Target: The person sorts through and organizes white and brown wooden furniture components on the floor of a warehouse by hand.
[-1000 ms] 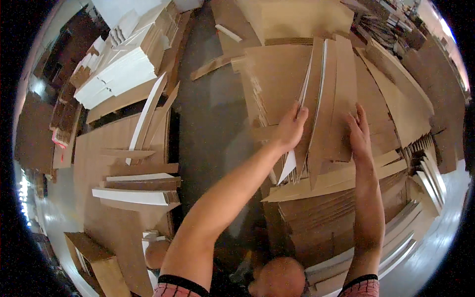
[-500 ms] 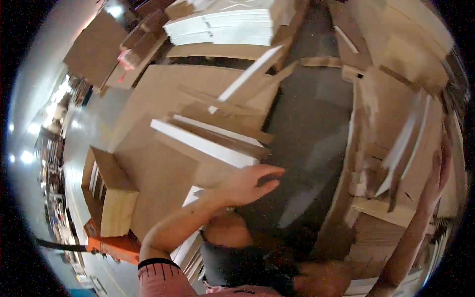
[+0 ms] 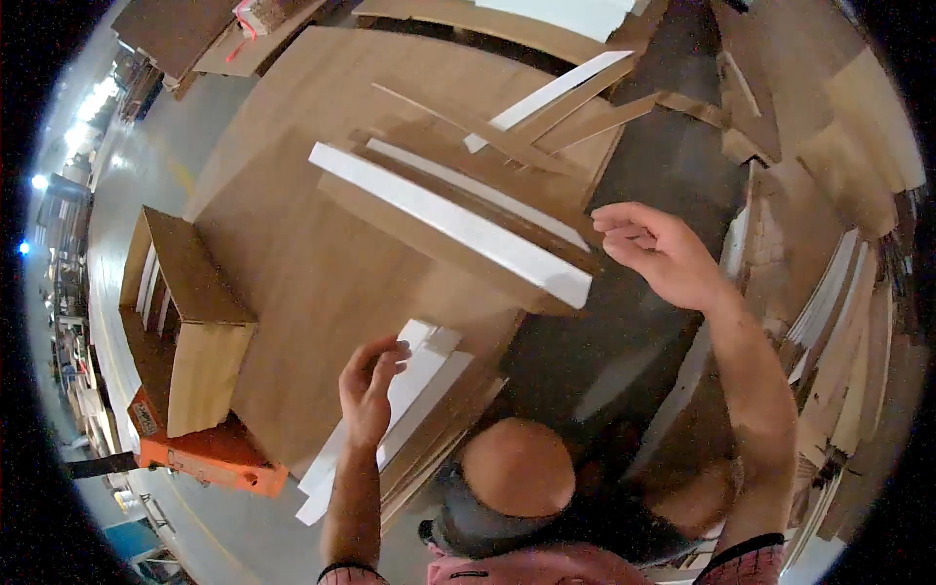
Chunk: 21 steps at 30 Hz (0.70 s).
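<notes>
Loosely curled, my right hand [image 3: 673, 258] is empty; whether my left hand [image 3: 368, 395] grips, I cannot tell. Across a brown sheet [image 3: 292, 263], long white-and-brown strips [image 3: 450, 222] lie left of my right hand; shorter white strips [image 3: 409, 375] slant beside my left.

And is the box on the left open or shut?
Open: the box has nothing covering its left side, and pale strips show inside. How full it is, I cannot tell.

Head-worn fisheye, left of pair. Looks steeply down past wearer's knee [image 3: 517, 468]; left hand [image 3: 369, 390], right hand [image 3: 663, 255] close; cardboard sheet [image 3: 283, 273] mid-left, grey floor [image 3: 207, 122] bending along left rim.
</notes>
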Available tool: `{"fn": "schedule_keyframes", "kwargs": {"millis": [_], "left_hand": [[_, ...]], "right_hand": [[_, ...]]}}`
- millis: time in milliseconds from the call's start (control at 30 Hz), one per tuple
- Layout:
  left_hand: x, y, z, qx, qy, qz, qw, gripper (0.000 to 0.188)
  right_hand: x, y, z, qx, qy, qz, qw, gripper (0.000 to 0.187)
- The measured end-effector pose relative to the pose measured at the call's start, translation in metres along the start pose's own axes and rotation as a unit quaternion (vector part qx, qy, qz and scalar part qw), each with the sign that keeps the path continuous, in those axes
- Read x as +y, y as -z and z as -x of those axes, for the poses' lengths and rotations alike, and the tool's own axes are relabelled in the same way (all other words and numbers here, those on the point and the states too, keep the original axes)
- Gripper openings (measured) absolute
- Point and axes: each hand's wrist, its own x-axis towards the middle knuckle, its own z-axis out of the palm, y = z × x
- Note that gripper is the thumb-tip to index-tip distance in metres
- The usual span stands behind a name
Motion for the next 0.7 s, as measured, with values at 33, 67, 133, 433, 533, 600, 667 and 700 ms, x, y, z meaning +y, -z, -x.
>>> {"fn": "schedule_keyframes", "kwargs": {"millis": [33, 67, 133, 433, 533, 600, 667, 700], "left_hand": [[-0.003, 0.015, 0.002, 0.010, -0.008, -0.016, 1.000, 0.028], [-0.004, 0.032, 0.006, 0.009, -0.002, -0.022, 1.000, 0.028], [-0.004, 0.057, 0.013, 0.072, 0.018, -0.012, 0.997, 0.029], [0.016, 0.043, -0.005, 0.059, 0.052, 0.066, 0.995, 0.034], [0.019, -0.029, -0.037, 0.019, 0.069, 0.187, 0.980, 0.047], [-0.015, -0.053, -0.060, -0.015, 0.117, 0.242, 0.963, 0.055], [-0.035, -0.082, -0.079, -0.008, 0.196, 0.280, 0.940, 0.059], [-0.048, -0.090, -0.086, 0.015, 0.275, 0.318, 0.907, 0.064]], "right_hand": [[0.000, -0.012, -0.006, -0.017, -0.011, -0.053, 0.998, 0.030], [0.000, -0.023, -0.013, -0.019, -0.017, -0.060, 0.998, 0.030], [-0.003, -0.039, -0.026, -0.104, -0.010, -0.060, 0.993, 0.026], [0.015, -0.069, -0.017, 0.418, 0.117, -0.389, 0.812, 0.028], [0.128, -0.105, 0.032, 0.574, -0.022, -0.448, 0.685, 0.035], [0.194, -0.163, 0.056, 0.524, -0.090, -0.479, 0.698, 0.042], [0.222, -0.213, 0.055, 0.399, -0.138, -0.540, 0.728, 0.056], [0.228, -0.221, 0.046, 0.351, -0.140, -0.585, 0.718, 0.059]]}}
